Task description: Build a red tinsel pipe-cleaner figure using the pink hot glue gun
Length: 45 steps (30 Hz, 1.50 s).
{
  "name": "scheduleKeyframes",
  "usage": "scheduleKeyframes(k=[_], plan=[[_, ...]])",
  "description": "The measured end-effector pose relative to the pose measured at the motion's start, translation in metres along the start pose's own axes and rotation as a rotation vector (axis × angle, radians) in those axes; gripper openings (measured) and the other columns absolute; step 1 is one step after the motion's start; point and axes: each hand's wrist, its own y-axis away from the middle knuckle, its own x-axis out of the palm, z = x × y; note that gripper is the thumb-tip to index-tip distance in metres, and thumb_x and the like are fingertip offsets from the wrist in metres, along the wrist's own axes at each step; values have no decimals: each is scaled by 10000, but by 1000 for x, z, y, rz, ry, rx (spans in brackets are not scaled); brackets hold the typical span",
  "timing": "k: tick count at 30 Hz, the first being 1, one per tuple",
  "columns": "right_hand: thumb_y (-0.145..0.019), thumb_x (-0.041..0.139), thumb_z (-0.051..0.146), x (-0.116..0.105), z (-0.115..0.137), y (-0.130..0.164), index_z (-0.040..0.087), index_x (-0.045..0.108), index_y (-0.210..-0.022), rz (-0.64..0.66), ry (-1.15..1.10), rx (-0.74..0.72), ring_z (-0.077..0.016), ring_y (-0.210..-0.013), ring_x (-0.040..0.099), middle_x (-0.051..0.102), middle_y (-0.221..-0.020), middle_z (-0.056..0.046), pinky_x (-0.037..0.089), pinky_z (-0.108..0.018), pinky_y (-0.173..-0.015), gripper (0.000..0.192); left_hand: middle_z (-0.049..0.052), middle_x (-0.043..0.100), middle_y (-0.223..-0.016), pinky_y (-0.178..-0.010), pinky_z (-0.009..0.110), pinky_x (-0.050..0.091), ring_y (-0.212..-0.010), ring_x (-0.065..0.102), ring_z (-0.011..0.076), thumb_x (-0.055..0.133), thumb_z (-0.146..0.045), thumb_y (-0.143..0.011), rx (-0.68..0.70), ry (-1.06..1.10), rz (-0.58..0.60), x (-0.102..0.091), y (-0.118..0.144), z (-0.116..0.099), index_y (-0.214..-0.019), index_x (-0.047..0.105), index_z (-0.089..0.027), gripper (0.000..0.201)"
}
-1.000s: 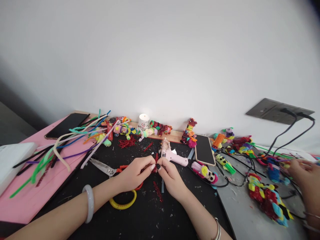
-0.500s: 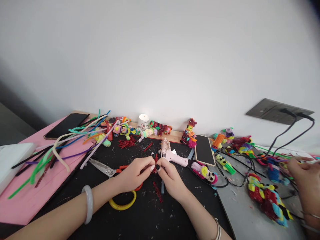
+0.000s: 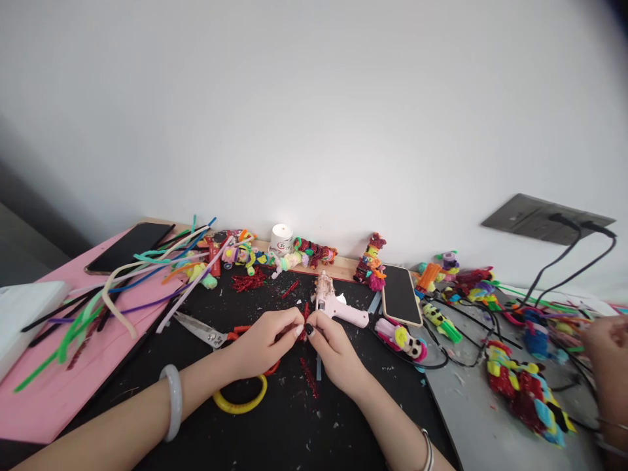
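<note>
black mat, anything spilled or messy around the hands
Yes. Small pale scraps litter the black mat around both hands, and a loose red glittery piece lies below the right hand. The left hand and right hand pinch a red piece together.

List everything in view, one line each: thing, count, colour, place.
red glitter stem piece: one, red, pinched between both hands
loose red stem: one, red, on the black mat below the hands
glue gun: one, pink, just beyond the hands
scissors: one, steel blades, left of the hands
yellow ring: one, yellow, under the left wrist
pipe cleaners: many, mixed colours, on the pink board at left
phones: two, dark screens, one right of the glue gun, one far left
craft figures: several, multicoloured, along the wall and at right
white tub: one, white, by the wall
co-worker's hand: one, right edge
left hand: one, bangle on wrist
right hand: one, dark nails
</note>
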Motion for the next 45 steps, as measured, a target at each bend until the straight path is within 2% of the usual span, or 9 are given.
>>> scheduleKeyframes(k=[7, 13, 36, 39, 45], plan=[[-910, 384, 248, 0, 1, 1, 203, 444, -755, -27, -56, -3, -127, -657, 393, 422, -699, 33, 332, -238, -620, 173, -48, 436, -648, -576, 221, 318, -589, 395, 106, 342, -228, -930, -8, 14, -35, 0, -1, -2, -745, 411, -179, 204], [-907, 390, 244, 1, -2, 1, 198, 441, -768, -19, -69, 1, -123, -652, 365, 411, -705, 34, 322, -237, -615, 155, -49, 432, -651, -584, 221, 315, -595, 391, 104, 342, -227, -932, -10, 3, -67, 1, -1, -2, -742, 408, -178, 208], [-901, 408, 231, 1, 0, 0, 191, 446, -758, -3, -70, 20, -117, -640, 350, 405, -693, 38, 304, -237, -597, 154, -49, 445, -646, -578, 224, 317, -586, 406, 104, 340, -239, -936, -31, -18, -43, 1, -1, 0, -749, 419, -180, 211], [-897, 434, 250, 1, -2, 0, 190, 451, -757, -7, -125, 23, -113, -623, 342, 399, -684, 41, 295, -236, -580, 153, -46, 446, -648, -578, 223, 326, -586, 410, 106, 328, -248, -939, -37, -2, -36, 0, -2, -3, -753, 417, -181, 217], [-918, 424, 353, -3, -8, -1, 196, 483, -827, -63, -318, 36, -105, -577, 323, 377, -655, 49, 261, -230, -526, 190, -38, 467, -669, -614, 222, 357, -616, 442, 112, 305, -240, -946, -18, 22, 55, -1, 0, -8, -751, 419, -184, 232]])
